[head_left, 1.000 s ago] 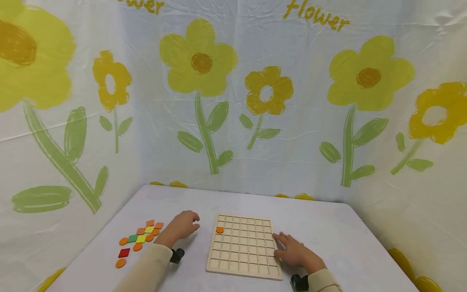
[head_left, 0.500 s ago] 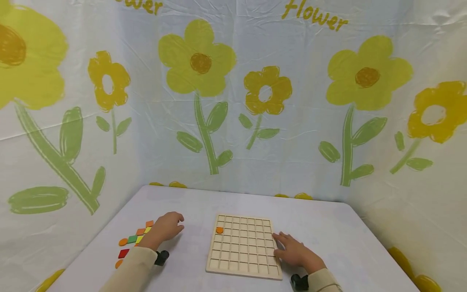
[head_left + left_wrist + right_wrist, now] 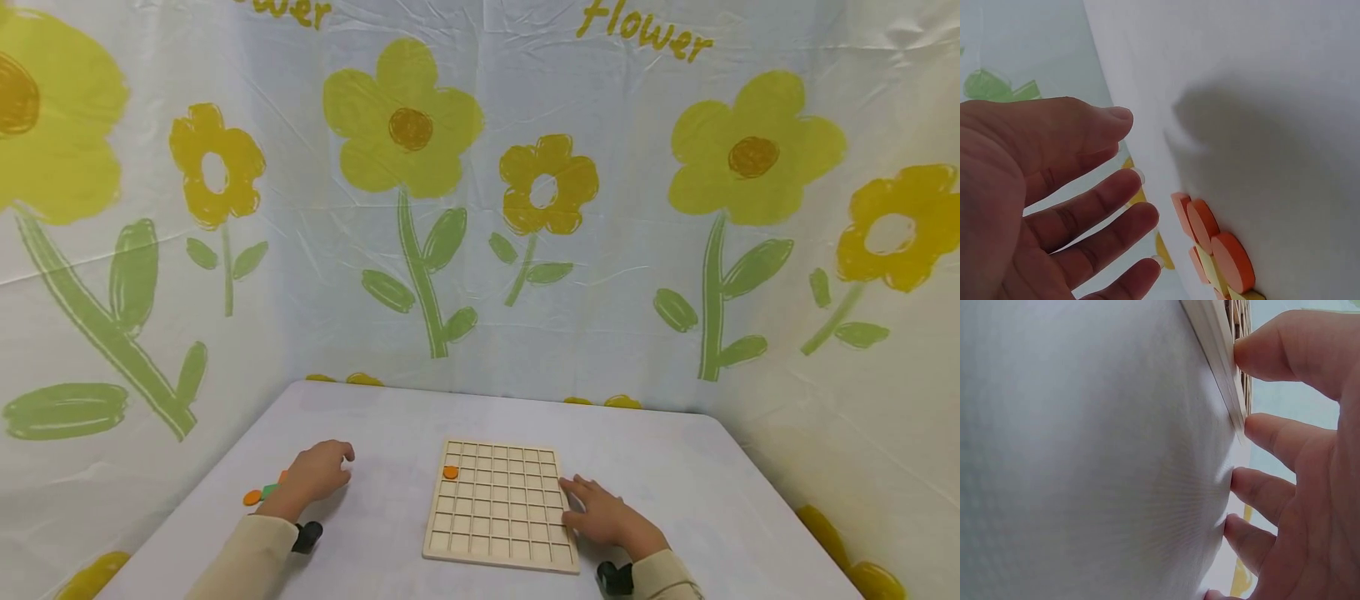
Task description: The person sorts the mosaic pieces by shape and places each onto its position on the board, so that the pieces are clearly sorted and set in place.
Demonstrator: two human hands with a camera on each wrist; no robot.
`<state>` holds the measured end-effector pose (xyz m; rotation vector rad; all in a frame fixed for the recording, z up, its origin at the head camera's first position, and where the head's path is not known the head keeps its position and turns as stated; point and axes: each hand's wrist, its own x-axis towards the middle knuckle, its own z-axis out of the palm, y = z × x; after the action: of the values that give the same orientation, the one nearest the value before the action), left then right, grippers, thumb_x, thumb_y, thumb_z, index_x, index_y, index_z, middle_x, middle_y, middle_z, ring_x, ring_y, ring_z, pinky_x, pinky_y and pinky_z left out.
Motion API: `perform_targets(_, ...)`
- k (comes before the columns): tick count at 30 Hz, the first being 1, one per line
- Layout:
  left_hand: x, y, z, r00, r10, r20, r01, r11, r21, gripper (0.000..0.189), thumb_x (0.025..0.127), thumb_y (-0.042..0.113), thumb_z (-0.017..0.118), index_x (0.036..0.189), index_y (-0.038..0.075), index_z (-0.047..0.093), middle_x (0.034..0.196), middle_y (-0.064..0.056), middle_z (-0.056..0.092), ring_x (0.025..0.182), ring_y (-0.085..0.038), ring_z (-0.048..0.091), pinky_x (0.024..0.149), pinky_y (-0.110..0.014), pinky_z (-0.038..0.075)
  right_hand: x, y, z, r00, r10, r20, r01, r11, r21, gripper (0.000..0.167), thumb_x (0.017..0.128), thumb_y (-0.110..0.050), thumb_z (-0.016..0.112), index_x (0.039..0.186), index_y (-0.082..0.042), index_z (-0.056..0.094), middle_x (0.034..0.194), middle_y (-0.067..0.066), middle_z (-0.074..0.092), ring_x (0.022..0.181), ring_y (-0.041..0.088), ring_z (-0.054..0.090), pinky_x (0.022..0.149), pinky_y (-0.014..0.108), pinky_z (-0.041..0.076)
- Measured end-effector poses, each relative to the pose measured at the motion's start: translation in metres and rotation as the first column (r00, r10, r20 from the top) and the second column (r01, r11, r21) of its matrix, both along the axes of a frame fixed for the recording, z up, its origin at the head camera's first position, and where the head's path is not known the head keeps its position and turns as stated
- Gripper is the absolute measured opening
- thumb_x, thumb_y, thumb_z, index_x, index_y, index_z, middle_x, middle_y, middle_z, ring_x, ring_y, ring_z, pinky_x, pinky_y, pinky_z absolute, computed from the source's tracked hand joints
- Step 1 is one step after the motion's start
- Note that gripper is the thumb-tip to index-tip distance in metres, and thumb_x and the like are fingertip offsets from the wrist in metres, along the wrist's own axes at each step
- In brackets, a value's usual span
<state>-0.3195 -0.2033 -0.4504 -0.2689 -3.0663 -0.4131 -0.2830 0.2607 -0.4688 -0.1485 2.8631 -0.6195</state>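
Observation:
My left hand (image 3: 318,471) hovers over the left part of the table with relaxed fingers and nothing in its grasp. Most of a cluster of flat coloured pieces lies hidden under that hand and forearm; an orange disc (image 3: 252,497) and a green piece (image 3: 270,492) peek out. In the left wrist view, orange discs (image 3: 1233,262) and a yellow piece (image 3: 1211,267) lie beyond the fingertips. A wooden grid board (image 3: 498,508) lies mid-table, with one orange disc (image 3: 450,472) in a cell near its upper left. My right hand (image 3: 600,510) rests thumb and fingertip on the board's right edge.
The white table (image 3: 420,417) has rounded far corners. A fabric backdrop (image 3: 495,350) printed with yellow flowers surrounds it on the back and sides. Both wrists wear black camera mounts, the left one (image 3: 307,537) close above the table.
My left hand has moved left, away from the board and over the coloured pieces, hiding more of them. The right hand and the board have stayed in place.

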Motion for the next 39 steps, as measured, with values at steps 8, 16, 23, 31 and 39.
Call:
perform_targets(8, 0.002, -0.011, 0.0, 0.998, 0.033, 0.053, -0.034, 0.999, 0.022, 0.018, 0.082, 0.01, 0.067, 0.099, 0.006, 0.064, 0.096, -0.006, 0.065, 0.082, -0.02, 0.057, 0.076, -0.044, 0.05, -0.001, 0.001, 0.0, 1.0, -0.005, -0.002, 0.005, 1.0, -0.006, 0.062, 0.087, -0.036, 0.06, 0.143, -0.015, 0.047, 0.152, 0.02, 0.037, 0.141, 0.046, 0.029, 0.104, 0.075, 0.018)
perform_targets(16, 0.003, -0.02, -0.004, 0.998, 0.023, 0.052, -0.025, 0.999, 0.045, 0.013, 0.08, 0.005, 0.064, 0.092, 0.005, 0.062, 0.085, -0.004, 0.061, 0.076, -0.019, 0.053, 0.071, -0.039, 0.049, -0.004, 0.001, 0.0, 0.999, -0.028, 0.019, 0.028, 1.0, 0.008, 0.062, 0.087, -0.037, 0.061, 0.143, -0.016, 0.047, 0.153, 0.019, 0.036, 0.142, 0.045, 0.028, 0.105, 0.074, 0.016)
perform_targets(23, 0.015, -0.023, 0.0, 0.999, 0.029, 0.014, -0.03, 0.996, 0.09, 0.012, 0.079, 0.003, 0.064, 0.079, 0.009, 0.053, 0.075, -0.002, 0.051, 0.071, -0.017, 0.046, 0.063, -0.033, 0.038, -0.005, 0.001, -0.001, 0.999, -0.034, 0.027, 0.034, 0.999, 0.003, 0.062, 0.087, -0.038, 0.061, 0.144, -0.017, 0.047, 0.153, 0.019, 0.036, 0.142, 0.045, 0.028, 0.106, 0.074, 0.016)
perform_targets(31, 0.019, -0.027, 0.001, 0.999, 0.038, -0.012, -0.038, 0.999, 0.035, 0.008, 0.083, 0.008, 0.064, 0.081, 0.01, 0.057, 0.08, -0.001, 0.056, 0.073, -0.018, 0.049, 0.064, -0.035, 0.041, -0.001, 0.001, -0.001, 0.999, -0.028, 0.018, 0.028, 1.0, -0.007, 0.062, 0.087, -0.037, 0.06, 0.143, -0.016, 0.047, 0.152, 0.02, 0.037, 0.141, 0.046, 0.029, 0.105, 0.074, 0.016)
perform_targets(39, 0.013, -0.031, -0.008, 0.998, 0.039, -0.053, -0.039, 0.999, -0.007, 0.012, 0.086, 0.008, 0.062, 0.076, 0.011, 0.055, 0.074, 0.0, 0.055, 0.067, -0.017, 0.048, 0.061, -0.035, 0.042, 0.0, 0.0, -0.003, 1.0, -0.004, 0.01, 0.004, 1.0, -0.011, 0.061, 0.087, -0.036, 0.059, 0.143, -0.015, 0.047, 0.152, 0.02, 0.037, 0.141, 0.046, 0.028, 0.105, 0.074, 0.017)
